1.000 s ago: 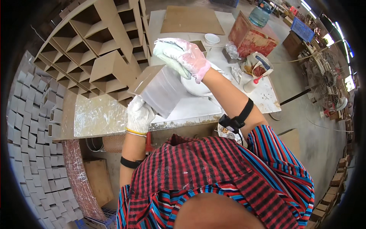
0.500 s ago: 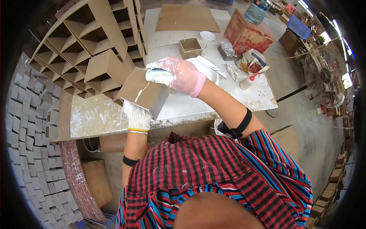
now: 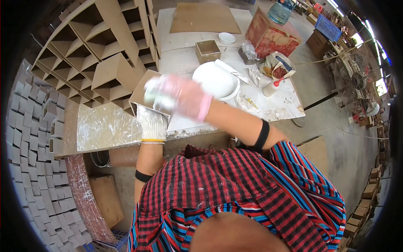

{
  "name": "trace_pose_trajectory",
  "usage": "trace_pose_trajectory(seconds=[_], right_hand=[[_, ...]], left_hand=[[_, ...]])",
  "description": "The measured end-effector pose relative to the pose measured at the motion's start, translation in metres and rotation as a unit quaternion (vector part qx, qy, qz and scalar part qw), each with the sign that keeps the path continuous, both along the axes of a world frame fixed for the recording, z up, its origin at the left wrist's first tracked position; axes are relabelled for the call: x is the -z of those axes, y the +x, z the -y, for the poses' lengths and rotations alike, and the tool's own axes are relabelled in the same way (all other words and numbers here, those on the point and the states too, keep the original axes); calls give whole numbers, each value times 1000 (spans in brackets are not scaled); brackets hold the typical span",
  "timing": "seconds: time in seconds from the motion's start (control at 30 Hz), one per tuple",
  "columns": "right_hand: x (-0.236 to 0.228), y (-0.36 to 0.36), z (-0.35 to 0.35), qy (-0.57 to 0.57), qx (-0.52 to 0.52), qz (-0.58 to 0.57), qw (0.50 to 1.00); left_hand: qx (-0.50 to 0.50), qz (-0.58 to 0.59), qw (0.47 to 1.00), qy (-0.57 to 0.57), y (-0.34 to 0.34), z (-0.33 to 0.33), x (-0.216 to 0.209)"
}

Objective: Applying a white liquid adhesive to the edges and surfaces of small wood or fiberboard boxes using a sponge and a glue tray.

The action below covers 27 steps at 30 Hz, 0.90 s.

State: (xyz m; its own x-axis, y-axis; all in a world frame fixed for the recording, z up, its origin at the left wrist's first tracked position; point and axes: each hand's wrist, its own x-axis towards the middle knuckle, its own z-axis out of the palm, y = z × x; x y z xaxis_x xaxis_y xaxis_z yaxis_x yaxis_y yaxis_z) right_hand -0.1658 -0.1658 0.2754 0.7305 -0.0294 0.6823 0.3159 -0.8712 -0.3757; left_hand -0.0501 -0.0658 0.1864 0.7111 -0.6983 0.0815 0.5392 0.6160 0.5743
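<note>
In a white knitted glove, my left hand [image 3: 152,125] grips the near lower side of a brown board box [image 3: 138,95], tilted at the table's front edge. My right hand [image 3: 189,98], under a thin pinkish see-through glove, is closed on a pale green and white wadded cloth [image 3: 157,93]. Cloth and hand are smeared by motion over the box's upper face, hiding much of it. Just right of that hand stands a round tub of white paste [image 3: 212,80], with a white-smeared flat tool [image 3: 232,72] across its rim.
A large compartmented board rack [image 3: 96,42] stands at the left, with another box [image 3: 111,75] jutting from it. Behind the tub are a small open box [image 3: 208,52] and a white bowl [image 3: 227,38]. A red-capped bottle [image 3: 271,88] stands near the right edge; a fan [image 3: 354,86] is beyond.
My right hand has swept left and toward me over the box with the cloth, uncovering the tub. The white streak on the box's face is now covered from view. My left hand stays put.
</note>
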Motion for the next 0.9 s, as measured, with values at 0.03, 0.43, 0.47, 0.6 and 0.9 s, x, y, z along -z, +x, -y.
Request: trace_pose_trajectory(seconds=[0.03,0.43,0.47,0.6,0.9], right_hand=[[-5,-10,-18,0,4,0,1000],[-42,-18,35,197,-14,37,980],[-44,-16,41,106,6,88,990],[-31,-6,53,207,47,16,977],[-4,-15,5,386,-167,-13,907]], left_hand=[[4,0,1000,0,6,2,4],[13,-67,998,10,-32,-8,-77],[-15,-66,998,-19,-24,-5,-64],[10,-86,995,-54,-36,1,-75],[3,-32,999,-28,-14,9,-37]])
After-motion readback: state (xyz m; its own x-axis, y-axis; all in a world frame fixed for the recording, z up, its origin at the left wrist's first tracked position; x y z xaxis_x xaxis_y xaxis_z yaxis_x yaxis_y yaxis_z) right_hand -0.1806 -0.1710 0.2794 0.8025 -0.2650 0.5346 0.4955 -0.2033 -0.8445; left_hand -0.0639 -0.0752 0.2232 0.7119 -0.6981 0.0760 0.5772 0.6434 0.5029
